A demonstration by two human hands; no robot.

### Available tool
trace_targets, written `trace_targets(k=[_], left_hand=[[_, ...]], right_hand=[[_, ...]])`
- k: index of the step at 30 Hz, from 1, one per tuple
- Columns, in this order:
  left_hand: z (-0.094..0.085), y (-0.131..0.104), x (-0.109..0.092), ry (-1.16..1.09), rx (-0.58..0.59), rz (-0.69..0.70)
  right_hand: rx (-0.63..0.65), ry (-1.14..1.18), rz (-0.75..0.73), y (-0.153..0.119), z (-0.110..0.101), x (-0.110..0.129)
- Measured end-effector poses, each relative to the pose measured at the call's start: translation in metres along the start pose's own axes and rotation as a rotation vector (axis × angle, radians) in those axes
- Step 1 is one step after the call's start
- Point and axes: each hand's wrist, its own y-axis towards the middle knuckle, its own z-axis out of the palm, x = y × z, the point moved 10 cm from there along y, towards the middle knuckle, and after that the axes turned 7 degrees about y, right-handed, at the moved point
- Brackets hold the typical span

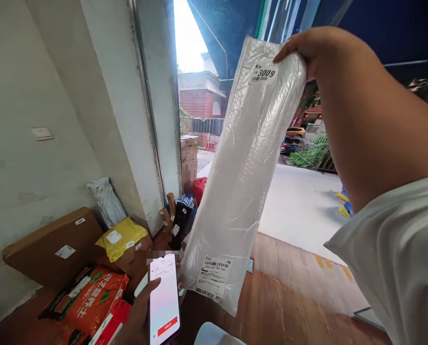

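We hold a long white plastic parcel (242, 177) up in the air by its top end, with our right hand (307, 45) closed on the upper edge. It hangs down slanted, and its lower end comes just beside our left hand (140, 311). A small sticker (263, 73) with the number 3009 is near the right hand, and a shipping label (214, 278) is at the lower end. Our left hand grips a phone (163, 299) with the screen lit, the thumb lying on its left edge. To the left of the left hand, on the wooden floor (289, 297), lie an orange bag (95, 299), a yellow parcel (122, 236) and a flat brown carton (52, 247) against the wall. Beyond the parcel we see an open doorway (196, 96) with a street outside.
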Motion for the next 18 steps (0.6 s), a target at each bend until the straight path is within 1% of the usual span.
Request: trace_targets(k=[3,5,8,11,15,18], left_hand=[[0.015,0.0,0.004,0.029,0.075,-0.044],[0.02,-0.003,0.006,0.04,0.107,-0.072],[0.023,-0.006,0.004,0.01,0.157,-0.087],[0.03,-0.007,-0.005,-0.019,0.218,-0.043],[0.044,-0.013,-0.014,-0.046,0.316,-0.018],[0.046,-0.016,-0.014,-0.061,0.317,-0.035]], right_hand=[[-0.095,-0.019,-0.001,0.002,-0.024,0.002],[-0.142,-0.025,-0.008,-0.002,-0.033,0.004],[-0.195,-0.057,0.011,-0.009,-0.039,0.002],[-0.228,-0.087,0.03,-0.011,-0.044,-0.003],[-0.239,-0.118,0.049,-0.004,-0.051,-0.012],[-0.23,-0.125,0.043,0.002,-0.056,-0.017]])
